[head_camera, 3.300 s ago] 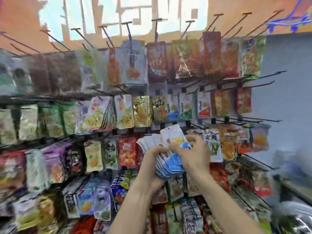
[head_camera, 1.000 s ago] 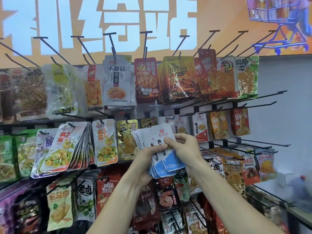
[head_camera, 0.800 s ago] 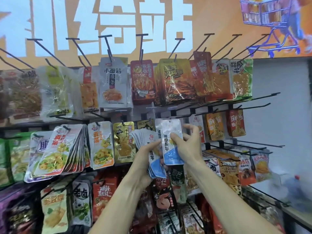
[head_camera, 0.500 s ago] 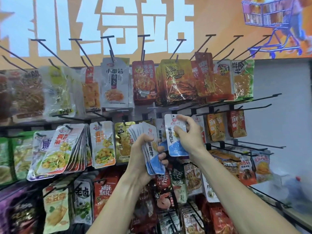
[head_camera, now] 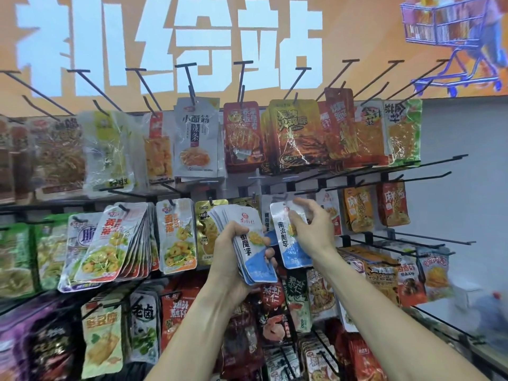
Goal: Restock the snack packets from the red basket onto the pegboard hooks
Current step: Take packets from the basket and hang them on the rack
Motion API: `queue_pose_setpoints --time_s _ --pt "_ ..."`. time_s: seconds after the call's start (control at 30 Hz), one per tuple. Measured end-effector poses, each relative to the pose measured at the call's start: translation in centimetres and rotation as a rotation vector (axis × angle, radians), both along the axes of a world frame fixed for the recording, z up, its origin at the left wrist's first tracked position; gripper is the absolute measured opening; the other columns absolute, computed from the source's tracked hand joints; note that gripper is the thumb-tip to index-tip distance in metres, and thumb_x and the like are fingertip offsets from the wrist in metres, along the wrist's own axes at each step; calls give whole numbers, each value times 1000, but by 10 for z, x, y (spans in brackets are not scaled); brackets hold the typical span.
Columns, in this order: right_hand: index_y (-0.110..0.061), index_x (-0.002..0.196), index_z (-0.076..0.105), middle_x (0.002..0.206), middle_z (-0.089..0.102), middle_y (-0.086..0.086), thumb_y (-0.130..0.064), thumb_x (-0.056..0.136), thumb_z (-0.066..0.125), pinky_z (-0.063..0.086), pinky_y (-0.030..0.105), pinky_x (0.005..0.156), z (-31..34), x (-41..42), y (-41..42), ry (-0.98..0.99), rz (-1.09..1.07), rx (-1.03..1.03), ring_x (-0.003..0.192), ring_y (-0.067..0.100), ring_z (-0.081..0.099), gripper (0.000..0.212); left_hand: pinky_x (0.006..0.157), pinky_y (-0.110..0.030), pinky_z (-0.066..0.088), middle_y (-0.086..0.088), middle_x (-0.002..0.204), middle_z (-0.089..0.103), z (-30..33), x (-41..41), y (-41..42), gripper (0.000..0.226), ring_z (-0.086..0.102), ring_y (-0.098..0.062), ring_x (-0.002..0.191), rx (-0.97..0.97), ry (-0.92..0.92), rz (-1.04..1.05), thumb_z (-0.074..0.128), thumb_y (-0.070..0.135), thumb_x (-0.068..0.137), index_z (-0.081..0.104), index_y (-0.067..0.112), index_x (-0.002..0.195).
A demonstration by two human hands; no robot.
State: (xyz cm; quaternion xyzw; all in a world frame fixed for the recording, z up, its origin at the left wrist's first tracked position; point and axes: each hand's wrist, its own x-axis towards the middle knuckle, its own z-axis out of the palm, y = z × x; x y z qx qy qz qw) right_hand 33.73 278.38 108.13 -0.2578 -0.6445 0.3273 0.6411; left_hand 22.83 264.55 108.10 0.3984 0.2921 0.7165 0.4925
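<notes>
Head view: a person faces a pegboard wall hung with rows of snack packets, both bare forearms reaching up from the bottom of the frame.
Left hand (head_camera: 233,251): fingers and thumb wrapped round a fanned stack of packets (head_camera: 248,248), white at the top and blue at the bottom, held upright at the centre of the frame, near the board.
Right hand (head_camera: 312,229): thumb and fingers pinch a single packet (head_camera: 288,243) of the same white-and-blue kind by its upper part, just right of the stack and apart from it.
Single packet: upright, tilted slightly, its top edge right beneath a black hook (head_camera: 291,189) in the middle row; whether the hook has entered the hang hole cannot be told.
Middle row, left: a thick fanned bunch of yellow-label packets (head_camera: 115,240) and a single one (head_camera: 178,235) just right of it, then a gold packet (head_camera: 206,229) partly hidden behind the stack.
Middle row, right: orange packets (head_camera: 358,209) and a red packet (head_camera: 394,204) on their own hooks.
Top row: a grey-white packet (head_camera: 195,141), a red one (head_camera: 243,133) and a dark orange one (head_camera: 295,136) hang side by side.
Empty hooks (head_camera: 428,163): long black prongs jut out to the right of the top and middle rows.
Far wall: an orange sign (head_camera: 357,28) with large pale-blue characters and a shopping-cart drawing above the board.
Red basket: outside the frame.
</notes>
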Motion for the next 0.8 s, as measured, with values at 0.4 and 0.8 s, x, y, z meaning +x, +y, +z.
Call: queue_pose_setpoints --time_s 0.4,0.8 --pt "-30 124 57 125 60 -14 -21 101 67 52 31 89 6 -1 -10 79 -23 63 117 15 61 27 74 -42 50 -22 91 71 0 0 0 39 59 -27 66 -67 -36 53 43 22 98 63 -6 116" --pt "-25 127 68 125 67 -15 -22 99 69 49 36 105 11 11 -12 4 -108 45 123 9 58 28 98 -56 55 -21 105 78 -2 -6 -5 54 70 -29 91 -103 -114 -15 43 27 104 83 -5 86"
